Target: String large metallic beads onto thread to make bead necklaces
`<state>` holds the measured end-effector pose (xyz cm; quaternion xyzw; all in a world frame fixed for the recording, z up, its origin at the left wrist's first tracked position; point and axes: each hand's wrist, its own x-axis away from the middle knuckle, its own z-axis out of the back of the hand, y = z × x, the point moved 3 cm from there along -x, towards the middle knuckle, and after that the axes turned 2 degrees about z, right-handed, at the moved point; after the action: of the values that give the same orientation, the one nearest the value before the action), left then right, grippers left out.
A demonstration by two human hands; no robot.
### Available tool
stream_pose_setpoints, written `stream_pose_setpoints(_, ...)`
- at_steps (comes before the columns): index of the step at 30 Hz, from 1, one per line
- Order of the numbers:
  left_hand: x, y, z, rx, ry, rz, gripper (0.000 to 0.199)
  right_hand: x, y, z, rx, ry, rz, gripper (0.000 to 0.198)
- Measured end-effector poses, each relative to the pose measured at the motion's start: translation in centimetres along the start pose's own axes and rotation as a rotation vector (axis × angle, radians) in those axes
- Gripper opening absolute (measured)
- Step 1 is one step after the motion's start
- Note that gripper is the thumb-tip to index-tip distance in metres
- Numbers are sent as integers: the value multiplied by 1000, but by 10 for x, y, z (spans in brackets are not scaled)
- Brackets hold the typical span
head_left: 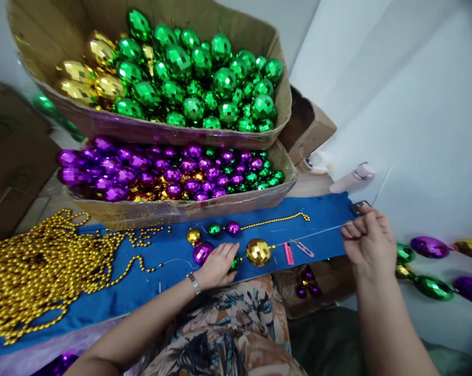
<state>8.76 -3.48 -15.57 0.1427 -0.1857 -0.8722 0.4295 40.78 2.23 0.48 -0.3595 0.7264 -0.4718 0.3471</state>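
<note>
The left hand (217, 265) lies on the blue cloth (103, 292), fingers curled loosely over a green ball (235, 262) strung between a purple ball (202, 252) and a gold ball (258, 251). To the right, the right hand (367, 239) pinches the thin thread (314, 232) taut from those balls. Behind stand 2 cardboard boxes (173, 209) of faceted balls.

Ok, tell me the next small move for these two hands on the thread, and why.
Probably slide the gold ball along the thread toward the left hand. The right hand holds the thread taut, and the left covers a green ball beside the purple one.
</note>
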Motion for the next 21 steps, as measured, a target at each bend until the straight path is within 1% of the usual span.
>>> stream_pose_setpoints(2,6,1,14,-21,13,-7,65,-12,14,20,16,102,-21,17)
stream_pose_setpoints(4,8,4,27,-59,17,3,57,-19,28,33,46,180,-25,15)
stream_pose_setpoints(7,8,9,41,-107,26,39,54,-28,45,43,107,266,-14,12)
stream_pose_setpoints(9,7,11,43,-124,29,64,55,-32,54,45,137,301,-10,10)
stream_pose_setpoints(11,7,13,38,-127,23,83,57,-34,63,47,160,313,-13,8)
stream_pose_setpoints(14,9,13,22,-108,-5,97,60,-32,76,49,208,320,-22,6)
stream_pose_setpoints(17,18,12,5,-73,-24,54,68,-27,86,52,248,343,-13,7)
stream_pose_setpoints(19,26,11,0,-54,-17,18,70,-26,91,54,262,351,-7,7)
stream_pose_setpoints(21,35,10,1,-48,2,2,65,-27,93,54,276,350,-8,7)
